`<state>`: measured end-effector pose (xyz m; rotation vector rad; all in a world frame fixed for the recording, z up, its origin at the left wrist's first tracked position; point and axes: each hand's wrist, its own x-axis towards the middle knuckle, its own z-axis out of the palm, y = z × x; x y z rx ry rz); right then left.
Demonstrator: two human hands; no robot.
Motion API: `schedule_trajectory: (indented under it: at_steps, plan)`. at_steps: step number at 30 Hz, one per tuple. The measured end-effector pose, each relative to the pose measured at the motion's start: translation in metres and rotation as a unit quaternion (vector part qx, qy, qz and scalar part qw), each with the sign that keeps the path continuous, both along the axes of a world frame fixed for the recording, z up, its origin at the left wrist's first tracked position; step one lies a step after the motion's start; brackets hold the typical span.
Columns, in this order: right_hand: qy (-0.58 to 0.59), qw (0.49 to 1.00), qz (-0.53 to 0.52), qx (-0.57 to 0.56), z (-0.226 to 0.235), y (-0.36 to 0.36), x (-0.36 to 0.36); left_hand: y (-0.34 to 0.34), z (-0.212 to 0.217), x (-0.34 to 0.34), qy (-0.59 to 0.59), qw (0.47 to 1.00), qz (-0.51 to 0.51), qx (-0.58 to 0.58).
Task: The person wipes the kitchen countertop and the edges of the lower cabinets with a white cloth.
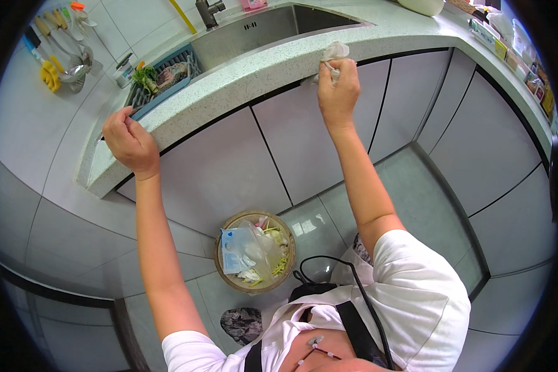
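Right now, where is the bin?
In the head view, the round bin sits on the floor below the counter, between the person's arms, stuffed with rubbish.

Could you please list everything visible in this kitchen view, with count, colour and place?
cloth: one, white, crumpled on the front edge of the countertop under the right hand
countertop: one, pale speckled, running across the top
sink: one, steel, set in the countertop
faucet: one, dark metal, behind the sink
tray: one, blue, left of the sink, holding greens and scraps
utensils: several, mixed colours, hanging on the left wall
cabinet doors: several, white, below the countertop
waste bin: one, tan, on the floor, full of rubbish
left hand: gripping the countertop edge by the tray
right hand: pressing the cloth
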<state>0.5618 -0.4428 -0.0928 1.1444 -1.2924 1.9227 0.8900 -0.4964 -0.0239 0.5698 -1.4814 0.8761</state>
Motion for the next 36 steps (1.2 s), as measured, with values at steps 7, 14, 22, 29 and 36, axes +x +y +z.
schedule_trajectory:
  at_steps: [7, 14, 22, 29, 36]
  plan:
    - [0.096, 0.994, 0.044, 0.011, -0.004, -0.002, 0.016, -0.003, -0.002, -0.001, 0.01, 1.0, -0.005, 0.008]
    - [0.014, 1.0, -0.016, -0.012, -0.002, -0.004, -0.005, 0.0, -0.001, -0.002, 0.003, 1.0, 0.0, 0.011]
    - [0.078, 0.996, 0.027, -0.026, -0.005, -0.006, 0.003, -0.001, 0.001, 0.003, 0.012, 1.0, -0.007, -0.003]
    - [0.006, 0.999, -0.033, 0.023, -0.005, 0.007, -0.059, -0.001, 0.0, 0.0, 0.0, 1.0, 0.004, 0.002]
    - [-0.188, 0.939, 0.265, -0.114, 0.017, 0.034, -0.046, -0.001, -0.001, 0.003, 0.001, 1.0, 0.023, -0.006]
